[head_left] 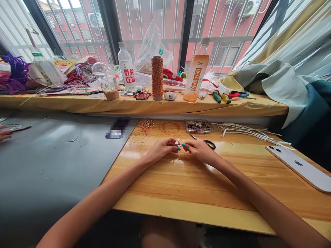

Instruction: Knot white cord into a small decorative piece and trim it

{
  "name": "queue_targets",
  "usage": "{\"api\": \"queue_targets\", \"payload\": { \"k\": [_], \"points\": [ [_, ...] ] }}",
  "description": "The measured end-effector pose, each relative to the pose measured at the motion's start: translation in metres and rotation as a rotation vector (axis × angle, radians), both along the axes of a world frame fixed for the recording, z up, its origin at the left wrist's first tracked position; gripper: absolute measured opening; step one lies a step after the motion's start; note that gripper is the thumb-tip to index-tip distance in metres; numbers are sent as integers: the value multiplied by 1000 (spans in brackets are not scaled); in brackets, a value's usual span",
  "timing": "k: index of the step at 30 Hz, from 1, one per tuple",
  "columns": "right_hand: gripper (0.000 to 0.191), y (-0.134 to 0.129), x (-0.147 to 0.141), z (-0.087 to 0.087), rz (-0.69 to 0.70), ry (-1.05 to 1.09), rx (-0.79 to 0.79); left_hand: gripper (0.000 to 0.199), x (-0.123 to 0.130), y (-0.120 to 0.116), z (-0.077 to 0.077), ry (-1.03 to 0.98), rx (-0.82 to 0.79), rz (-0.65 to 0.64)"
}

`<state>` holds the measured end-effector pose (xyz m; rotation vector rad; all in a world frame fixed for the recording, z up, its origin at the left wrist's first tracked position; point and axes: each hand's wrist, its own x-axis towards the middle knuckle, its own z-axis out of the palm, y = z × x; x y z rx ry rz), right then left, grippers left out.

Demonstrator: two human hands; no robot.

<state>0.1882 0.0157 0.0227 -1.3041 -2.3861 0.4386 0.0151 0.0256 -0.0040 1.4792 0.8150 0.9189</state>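
Note:
Over the wooden table, my left hand pinches a small white piece between thumb and fingers; its exact kind is too small to tell. My right hand is close beside it, thumb and finger pressed together at a thin strand that runs to the white piece. Black-handled scissors lie just beyond my right hand, their blades pointing left. Behind the hands are a coil of copper-coloured wire, a tangle of cut wire or thread and a clear box of mixed beads.
White cords and a white phone lie on the right. A blurred dark object rests on the grey table. Bottles, a brown thread spool and pliers line the sill. Another person's hand shows far left.

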Motion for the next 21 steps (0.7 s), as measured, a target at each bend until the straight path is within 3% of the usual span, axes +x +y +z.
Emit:
{"api": "queue_targets", "payload": {
  "k": [4, 8, 13, 21],
  "points": [
    [30, 1, 1, -1, 74, -14, -33, 14, 1, 0, -3, 17, 30, -10],
    [27, 2, 2, -4, 95, -71, 57, 13, 0, 2, -6, 35, 54, 8],
    [20, 2, 8, -10, 165, -244, 315, 18, 0, 6, -9, -14, -12, 4],
    [30, 1, 13, -8, 241, -453, 722, 27, 0, 5, -7, -70, -92, -15]
  ]
}}
